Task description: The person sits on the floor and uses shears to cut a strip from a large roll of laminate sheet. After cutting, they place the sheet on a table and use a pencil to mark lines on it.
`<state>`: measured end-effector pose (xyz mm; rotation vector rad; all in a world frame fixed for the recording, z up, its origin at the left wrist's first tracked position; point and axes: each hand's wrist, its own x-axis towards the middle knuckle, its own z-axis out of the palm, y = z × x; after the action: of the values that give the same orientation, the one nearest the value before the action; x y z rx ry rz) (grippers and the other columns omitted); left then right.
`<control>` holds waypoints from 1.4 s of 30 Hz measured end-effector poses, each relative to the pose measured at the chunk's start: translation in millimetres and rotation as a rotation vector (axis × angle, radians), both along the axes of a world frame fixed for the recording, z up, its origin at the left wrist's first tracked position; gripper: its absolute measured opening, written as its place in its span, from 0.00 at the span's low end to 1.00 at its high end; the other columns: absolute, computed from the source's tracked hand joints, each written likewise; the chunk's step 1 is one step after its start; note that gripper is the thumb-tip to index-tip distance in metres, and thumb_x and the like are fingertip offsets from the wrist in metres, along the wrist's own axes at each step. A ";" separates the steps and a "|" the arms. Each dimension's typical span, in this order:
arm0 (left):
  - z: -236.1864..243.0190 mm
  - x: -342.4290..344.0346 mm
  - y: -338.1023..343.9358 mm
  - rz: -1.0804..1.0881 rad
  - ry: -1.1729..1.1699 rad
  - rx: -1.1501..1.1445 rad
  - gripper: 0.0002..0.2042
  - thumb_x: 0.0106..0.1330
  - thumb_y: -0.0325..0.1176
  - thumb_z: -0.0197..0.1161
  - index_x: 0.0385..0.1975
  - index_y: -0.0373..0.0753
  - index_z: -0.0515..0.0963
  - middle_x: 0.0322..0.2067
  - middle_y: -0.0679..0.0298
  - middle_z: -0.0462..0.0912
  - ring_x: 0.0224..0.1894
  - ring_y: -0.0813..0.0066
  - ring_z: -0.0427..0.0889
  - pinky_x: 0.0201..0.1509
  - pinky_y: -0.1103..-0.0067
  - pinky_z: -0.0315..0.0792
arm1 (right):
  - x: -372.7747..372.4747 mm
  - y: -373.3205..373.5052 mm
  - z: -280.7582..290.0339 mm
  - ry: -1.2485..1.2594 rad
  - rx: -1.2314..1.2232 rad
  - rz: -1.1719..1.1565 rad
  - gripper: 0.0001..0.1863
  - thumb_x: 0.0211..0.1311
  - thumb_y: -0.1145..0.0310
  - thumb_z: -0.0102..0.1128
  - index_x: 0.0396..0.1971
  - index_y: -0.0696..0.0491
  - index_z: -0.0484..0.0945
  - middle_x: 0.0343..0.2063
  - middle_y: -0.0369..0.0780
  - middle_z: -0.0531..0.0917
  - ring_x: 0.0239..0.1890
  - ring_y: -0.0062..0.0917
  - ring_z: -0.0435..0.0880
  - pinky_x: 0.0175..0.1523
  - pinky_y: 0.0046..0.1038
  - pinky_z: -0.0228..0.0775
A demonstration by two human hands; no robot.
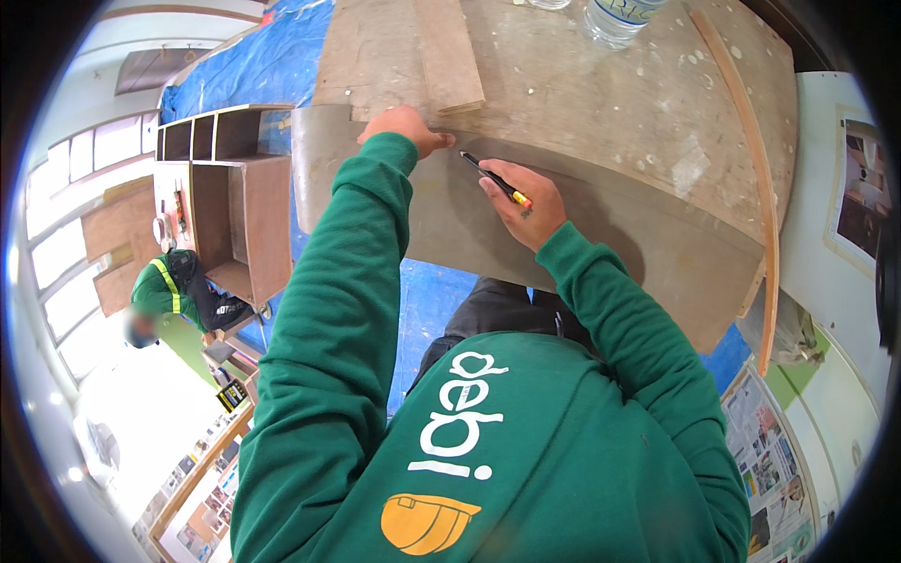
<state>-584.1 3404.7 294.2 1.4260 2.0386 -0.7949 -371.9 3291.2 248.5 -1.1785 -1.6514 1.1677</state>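
A long grey-brown sheet [450, 211] lies along the near edge of a wooden worktable [601, 113]. My left hand [404, 129] rests at the sheet's far edge, its thumb stretched to the right and its other fingers partly hidden behind the hand. My right hand [527, 199] grips a dark pen-like marker [495, 176] with a yellow and red end. The marker's tip points up and left, close to the sheet's surface near my left thumb. Whether the tip touches the sheet I cannot tell. Both forearms are in green sleeves.
A thin board [449, 56] lies beyond my left hand. A plastic bottle [615, 21] stands at the far edge, and a long wooden strip [746, 122] runs down the right side. At left, a person [174, 291] crouches beside a wooden cabinet [258, 211]. Blue tarp [427, 319] covers the floor.
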 end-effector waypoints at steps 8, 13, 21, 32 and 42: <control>-1.6 -0.9 -0.4 -0.007 0.015 -0.006 0.35 0.56 0.66 0.70 0.54 0.42 0.83 0.54 0.60 0.84 0.58 0.61 0.82 0.61 0.61 0.74 | 46.5 -11.7 11.5 0.007 -0.142 -0.088 0.13 0.66 0.69 0.66 0.49 0.55 0.83 0.45 0.45 0.88 0.46 0.33 0.88 0.53 0.30 0.77; 1.8 0.6 -0.6 -0.038 -0.003 0.017 0.35 0.57 0.65 0.70 0.53 0.40 0.83 0.52 0.58 0.85 0.56 0.60 0.83 0.58 0.65 0.77 | 87.8 -22.6 18.6 0.061 -0.246 -0.123 0.13 0.68 0.70 0.64 0.49 0.57 0.83 0.42 0.42 0.88 0.44 0.25 0.86 0.52 0.26 0.76; 1.8 0.8 -0.3 -0.086 -0.005 0.056 0.36 0.56 0.66 0.71 0.49 0.36 0.84 0.48 0.54 0.87 0.52 0.56 0.85 0.56 0.66 0.78 | 141.8 -37.0 22.8 0.115 -0.435 -0.216 0.14 0.70 0.71 0.63 0.51 0.60 0.81 0.41 0.38 0.87 0.43 0.19 0.83 0.53 0.22 0.74; -1.4 -4.2 -2.3 -0.116 -0.048 0.106 0.39 0.52 0.67 0.72 0.38 0.27 0.84 0.42 0.44 0.86 0.48 0.49 0.85 0.53 0.65 0.77 | 205.5 -59.1 26.2 0.182 -0.530 -0.396 0.15 0.70 0.70 0.64 0.52 0.60 0.81 0.43 0.41 0.88 0.39 0.19 0.83 0.49 0.22 0.77; -5.9 -8.0 -1.6 -0.134 -0.051 0.113 0.39 0.52 0.67 0.71 0.37 0.26 0.84 0.40 0.43 0.86 0.45 0.48 0.86 0.51 0.63 0.76 | 249.4 -66.4 34.2 0.191 -0.583 -0.495 0.19 0.69 0.65 0.65 0.54 0.60 0.80 0.44 0.44 0.88 0.38 0.22 0.85 0.46 0.23 0.78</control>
<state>-592.1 3403.1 288.2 1.6426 1.9940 -0.6993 -122.6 3224.8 282.6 -1.6521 -0.8130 1.4112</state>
